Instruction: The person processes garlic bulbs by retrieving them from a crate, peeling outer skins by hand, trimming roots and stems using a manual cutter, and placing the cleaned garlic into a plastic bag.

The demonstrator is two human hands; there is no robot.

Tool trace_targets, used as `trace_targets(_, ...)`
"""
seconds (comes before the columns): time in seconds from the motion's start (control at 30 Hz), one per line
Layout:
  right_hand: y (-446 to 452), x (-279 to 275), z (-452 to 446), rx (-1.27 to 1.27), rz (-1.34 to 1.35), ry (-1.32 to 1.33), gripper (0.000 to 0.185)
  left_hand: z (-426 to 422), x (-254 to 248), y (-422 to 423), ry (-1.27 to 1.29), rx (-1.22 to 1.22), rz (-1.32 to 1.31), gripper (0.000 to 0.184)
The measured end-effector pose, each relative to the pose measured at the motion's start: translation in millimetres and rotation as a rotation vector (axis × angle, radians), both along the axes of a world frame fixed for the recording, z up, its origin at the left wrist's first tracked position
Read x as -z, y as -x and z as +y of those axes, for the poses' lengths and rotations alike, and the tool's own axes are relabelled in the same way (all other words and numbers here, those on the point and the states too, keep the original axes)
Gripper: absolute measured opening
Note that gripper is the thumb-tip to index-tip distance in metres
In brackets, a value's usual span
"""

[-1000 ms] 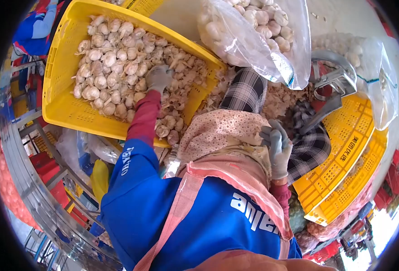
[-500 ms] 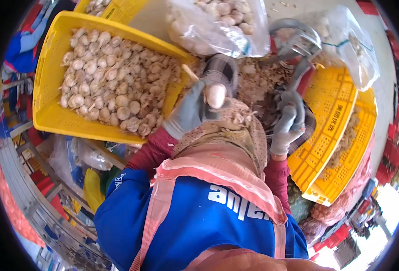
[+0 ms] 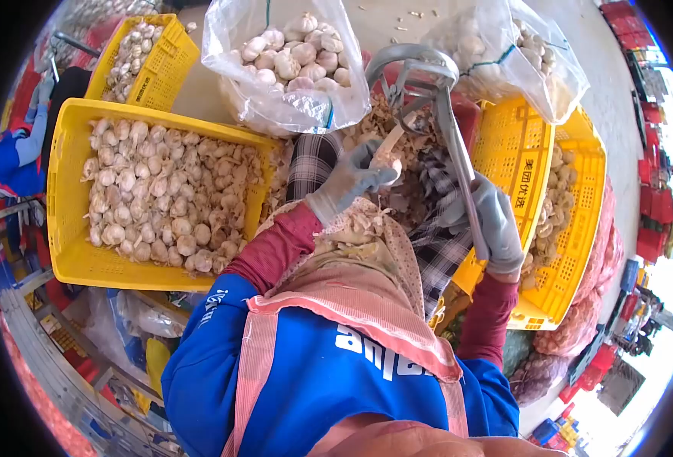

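Observation:
My gloved left hand [image 3: 352,181] is closed on a garlic bulb [image 3: 392,161], whose long dry stem points up toward the metal stand of a lever cutter [image 3: 413,57]. My right hand [image 3: 498,228], also gloved, wraps around the cutter's long grey handle [image 3: 466,179], which slants down toward me. Loose garlic skins and cut stems [image 3: 382,126] lie under the cutter and between my knees. Flakes of skin also rest on my apron [image 3: 367,228]. The cutter's blade cannot be made out clearly.
To my left is a yellow crate [image 3: 146,278] full of garlic bulbs, with a smaller yellow crate [image 3: 170,80] behind it. Clear plastic bags of garlic [image 3: 222,38] [image 3: 569,84] stand ahead. Nested yellow crates [image 3: 515,164] with garlic sit at right. Another person's arm [image 3: 36,133] shows far left.
My left hand has carried the garlic bulb forward and right, toward the cutter. My right hand has come up around the handle, which stands more toward me. The camera view has shifted.

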State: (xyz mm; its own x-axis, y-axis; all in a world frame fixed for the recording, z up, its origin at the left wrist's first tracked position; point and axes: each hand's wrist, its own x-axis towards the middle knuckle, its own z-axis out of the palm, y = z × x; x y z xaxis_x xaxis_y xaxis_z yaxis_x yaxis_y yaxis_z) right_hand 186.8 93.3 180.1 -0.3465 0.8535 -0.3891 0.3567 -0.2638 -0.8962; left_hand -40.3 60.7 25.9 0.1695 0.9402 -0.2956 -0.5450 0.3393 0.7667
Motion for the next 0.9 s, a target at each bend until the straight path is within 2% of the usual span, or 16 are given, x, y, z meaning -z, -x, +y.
trace_targets(0.13,-0.1,24.5,2.8,-0.062,0.034,-0.075,0.042,25.8,-13.2,1.8,-0.19,-0.045,0.051,0.037)
trace_targets(0.2,-1.3,75.8,-1.1,-0.016,0.108,-0.075,0.039,29.5,-8.2,1.9,-0.168,-0.045,0.055,0.037)
trace_targets(0.23,3.6,103.7,0.1,0.013,0.108,-0.048,0.04,31.4,-4.1,2.2,-0.256,-0.041,0.292,0.041)
trace_targets(0.27,-1.3,156.4,9.2,0.089,0.131,-0.2,0.039,31.5,5.3,-5.4,-0.339,-0.118,0.24,0.045)
trace_targets(0.3,2.7,185.0,23.0,0.068,0.11,-0.361,0.038,25.3,-2.3,-9.0,-0.076,-0.105,0.079,0.045)
trace_targets(0.37,5.4,217.3,43.1,0.053,0.026,-0.57,0.037,28.4,12.7,-7.2,-0.009,0.067,-0.039,0.054)
trace_targets(0.43,13.7,203.8,41.0,0.003,-0.058,-0.652,0.04,18.4,8.8,-4.7,-0.027,0.053,-0.048,0.043)
trace_targets(0.5,28.6,162.6,15.9,0.119,-0.488,-0.995,0.042,7.5,29.4,-11.6,-0.08,-0.025,-0.095,0.041)
trace_targets(0.53,26.4,152.7,6.0,0.121,-0.454,-1.164,0.041,3.1,33.2,-12.7,-0.072,-0.026,-0.097,0.041)
trace_targets(0.6,17.9,145.6,-30.6,0.224,-0.222,-0.967,0.038,-4.8,39.6,-17.2,-0.189,0.078,0.327,0.038)
trace_targets(0.63,24.7,132.2,-47.6,0.232,-0.019,-0.762,0.038,-10.1,3.4,-18.9,-0.14,0.059,0.583,0.031)
trace_targets(0.67,23.9,132.5,-60.5,0.217,0.124,-0.459,0.043,-10.0,6.4,-24.9,-0.019,0.179,0.559,0.03)
trace_targets(0.7,32.9,131.2,-66.5,0.195,0.25,-0.296,0.053,-10.3,42.0,-41.9,0.03,0.017,0.035,0.033)
trace_targets(0.73,35.5,136.5,-72.2,0.204,0.333,-0.144,0.065,-14.8,44.5,-49.5,-0.038,0.0,-0.09,0.036)
trace_targets(0.8,45.1,144.8,-76.8,0.398,0.478,-0.097,0.074,-17.9,22.9,-66.1,-0.053,-0.056,-0.074,0.035)
trace_targets(0.9,39.7,153.1,-74.7,0.383,0.506,-0.119,0.072,-24.0,14.6,-71.6,-0.075,-0.075,0.049,0.026)
